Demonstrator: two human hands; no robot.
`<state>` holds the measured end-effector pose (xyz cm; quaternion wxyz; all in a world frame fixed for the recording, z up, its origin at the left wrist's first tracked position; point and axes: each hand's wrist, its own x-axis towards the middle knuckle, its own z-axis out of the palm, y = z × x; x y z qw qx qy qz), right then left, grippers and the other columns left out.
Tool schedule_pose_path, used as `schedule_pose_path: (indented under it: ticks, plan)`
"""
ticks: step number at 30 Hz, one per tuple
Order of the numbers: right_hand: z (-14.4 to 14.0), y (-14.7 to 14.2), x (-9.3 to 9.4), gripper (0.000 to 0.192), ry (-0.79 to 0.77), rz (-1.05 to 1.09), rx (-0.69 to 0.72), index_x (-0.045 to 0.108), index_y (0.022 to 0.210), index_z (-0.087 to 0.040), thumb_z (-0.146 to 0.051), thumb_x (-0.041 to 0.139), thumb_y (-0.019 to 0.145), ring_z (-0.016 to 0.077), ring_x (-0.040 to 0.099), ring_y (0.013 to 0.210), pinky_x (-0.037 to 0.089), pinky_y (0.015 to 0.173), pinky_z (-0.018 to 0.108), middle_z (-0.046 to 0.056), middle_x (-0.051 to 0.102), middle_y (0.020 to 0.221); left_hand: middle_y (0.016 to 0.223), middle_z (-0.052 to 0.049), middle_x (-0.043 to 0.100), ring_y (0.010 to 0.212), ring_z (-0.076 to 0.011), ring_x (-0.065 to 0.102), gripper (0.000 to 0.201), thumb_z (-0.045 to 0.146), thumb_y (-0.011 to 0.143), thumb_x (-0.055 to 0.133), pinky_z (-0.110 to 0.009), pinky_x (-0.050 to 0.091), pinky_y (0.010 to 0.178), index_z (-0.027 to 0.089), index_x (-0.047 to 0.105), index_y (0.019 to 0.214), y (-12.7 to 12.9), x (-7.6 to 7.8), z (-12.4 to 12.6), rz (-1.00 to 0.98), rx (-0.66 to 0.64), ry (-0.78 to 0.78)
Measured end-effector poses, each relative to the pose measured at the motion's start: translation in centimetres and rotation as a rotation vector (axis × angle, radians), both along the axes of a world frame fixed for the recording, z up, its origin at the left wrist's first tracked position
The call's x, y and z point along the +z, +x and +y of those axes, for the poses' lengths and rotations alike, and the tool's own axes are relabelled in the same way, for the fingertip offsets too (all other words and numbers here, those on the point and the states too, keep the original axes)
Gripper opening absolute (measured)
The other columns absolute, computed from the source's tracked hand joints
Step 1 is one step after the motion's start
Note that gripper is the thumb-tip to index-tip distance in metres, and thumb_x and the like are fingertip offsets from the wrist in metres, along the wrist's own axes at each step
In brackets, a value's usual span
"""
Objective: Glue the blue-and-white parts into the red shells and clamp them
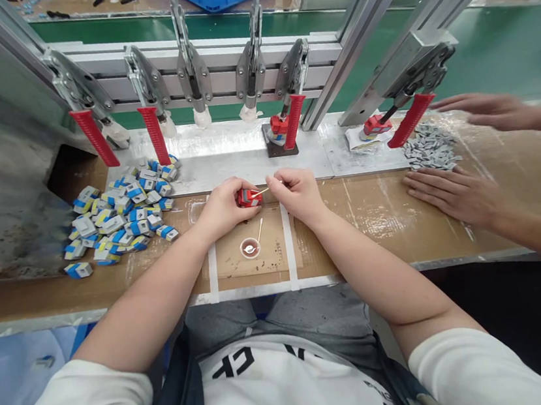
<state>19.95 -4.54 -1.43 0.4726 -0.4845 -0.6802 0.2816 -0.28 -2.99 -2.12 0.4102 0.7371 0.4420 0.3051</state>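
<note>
My left hand (224, 207) grips a small red part (248, 197) just above the brown bench top (351, 219). My right hand (299, 194) pinches a thin wooden stick (263, 191) whose tip touches the red part. Below the hands, inside a taped rectangle, stands a tiny round cup with white paste (250, 248), and a second stick (259, 225) leans in it.
A heap of blue, white and yellow blocks (121, 211) lies to the left. Red-handled toggle clamps (292, 117) line the rail behind, two of them holding red parts. At the right, another person's hands (451, 193) rest by a pile of small grey pieces (429, 147).
</note>
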Motion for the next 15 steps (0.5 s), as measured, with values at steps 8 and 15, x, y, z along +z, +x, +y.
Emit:
schedule_pose_path:
  ticks: [8,15]
  plan:
    - [0.24,0.55,0.17,0.045,0.076,-0.07,-0.066,0.025,0.058,-0.023,-0.031,0.057,0.089,0.0101,0.023,0.057,0.02,0.057,0.03,-0.005,0.023,0.058,0.093,-0.002,0.07,0.085,-0.0194,0.066,0.029,0.027,0.073,0.081,-0.032,0.052,0.079,0.019,0.071,0.099,-0.02,0.14,0.01,0.001,0.004,-0.005]
    - [0.11,0.01,0.37,0.046,0.102,-0.064,-0.024,0.03,0.061,-0.023,-0.037,0.056,0.096,0.0109,0.028,0.058,0.024,0.059,0.03,-0.005,0.028,0.059,0.092,-0.001,0.067,0.085,-0.0191,0.065,0.027,0.027,0.072,0.081,-0.032,0.051,0.079,0.019,0.07,0.096,0.06,0.21,-0.05,0.046,0.012,0.021]
